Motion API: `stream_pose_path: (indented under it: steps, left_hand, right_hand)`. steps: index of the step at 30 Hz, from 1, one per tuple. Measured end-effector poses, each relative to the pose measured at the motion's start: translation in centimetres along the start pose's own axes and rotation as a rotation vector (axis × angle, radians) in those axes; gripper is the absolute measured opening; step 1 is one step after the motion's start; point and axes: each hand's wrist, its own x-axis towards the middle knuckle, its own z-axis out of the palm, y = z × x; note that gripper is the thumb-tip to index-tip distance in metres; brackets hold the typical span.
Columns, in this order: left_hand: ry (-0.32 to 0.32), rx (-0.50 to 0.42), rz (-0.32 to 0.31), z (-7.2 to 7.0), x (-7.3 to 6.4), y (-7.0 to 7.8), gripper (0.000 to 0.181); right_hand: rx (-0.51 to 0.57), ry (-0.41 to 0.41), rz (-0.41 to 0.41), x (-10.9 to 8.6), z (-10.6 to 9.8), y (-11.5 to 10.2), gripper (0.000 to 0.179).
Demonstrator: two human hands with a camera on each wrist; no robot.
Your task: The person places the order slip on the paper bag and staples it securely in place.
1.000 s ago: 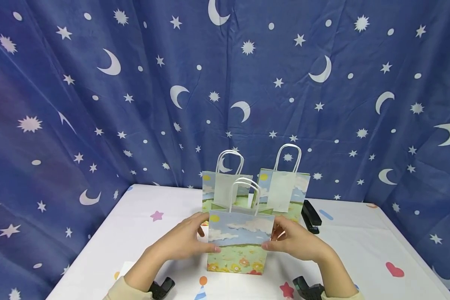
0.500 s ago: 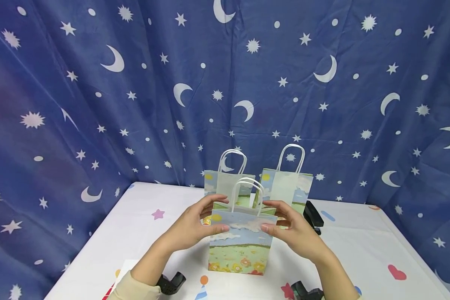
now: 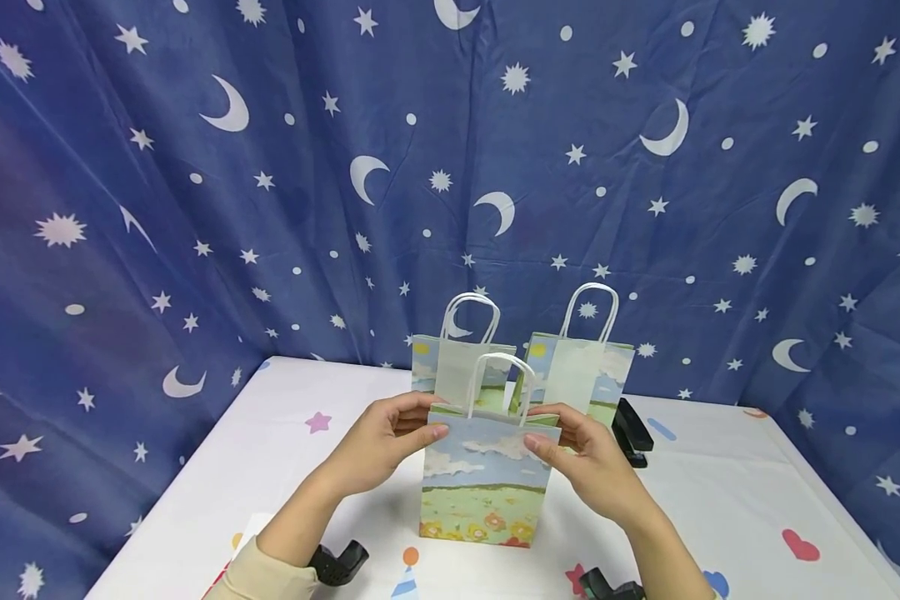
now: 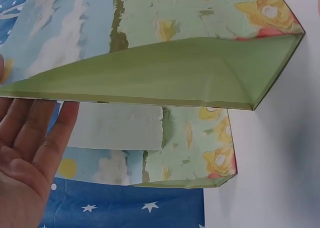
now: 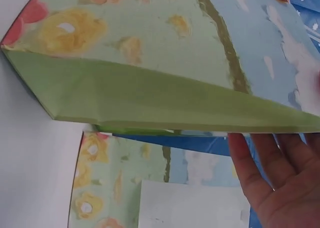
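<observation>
A small paper gift bag (image 3: pixel 487 492), painted with sky, clouds and flowers, stands upright at the front of the table with its white handles up. My left hand (image 3: pixel 382 442) pinches its upper left corner, thumb on the front and fingers behind. At the upper right corner, my right hand (image 3: pixel 592 467) pinches in the same way. Both wrist views show the bag's green folded side (image 4: pixel 150 77), with fingers (image 5: pixel 270 163) pressed flat against the back panel. Behind it stand two matching gift bags, one left (image 3: pixel 423 367) and one right (image 3: pixel 617 371), each with a white paper strip.
A black stapler (image 3: pixel 632 433) lies right of the rear right bag. White card with a red edge (image 3: pixel 251 527) shows beside the left forearm. The white table covering (image 3: pixel 720 500) has printed shapes, and a blue star-and-moon curtain (image 3: pixel 450 167) hangs behind.
Both hands have moved up from the front bag's lower sides to its upper corners, thumbs now near the top of the front panel. The bag stays in about the same place.
</observation>
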Motion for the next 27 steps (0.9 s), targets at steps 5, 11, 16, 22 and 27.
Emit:
stream_pose_path:
  steps: [5, 11, 16, 22, 27]
  left_hand:
    - [0.024, 0.021, 0.026, 0.03, 0.01, 0.16, 0.032]
    - [0.052, 0.022, 0.025, 0.14, 0.08, 0.11, 0.025]
    - [0.074, 0.022, 0.021, 0.22, 0.07, -0.23, 0.021]
    - [0.083, 0.02, 0.031, 0.37, 0.12, -0.47, 0.017]
    - [0.085, 0.025, 0.033, 0.52, 0.31, -0.7, 0.016]
  right_hand:
    - [-0.017, 0.035, -0.034, 0.05, 0.07, 0.2, 0.021]
    - [-0.013, 0.038, -0.05, 0.24, 0.1, 0.62, 0.014]
    - [-0.002, 0.033, -0.042, 0.31, 0.15, 0.6, 0.011]
    - [-0.024, 0.059, -0.019, 0.32, 0.2, 0.65, 0.01]
    - [-0.042, 0.077, 0.004, 0.25, 0.18, 0.72, 0.01]
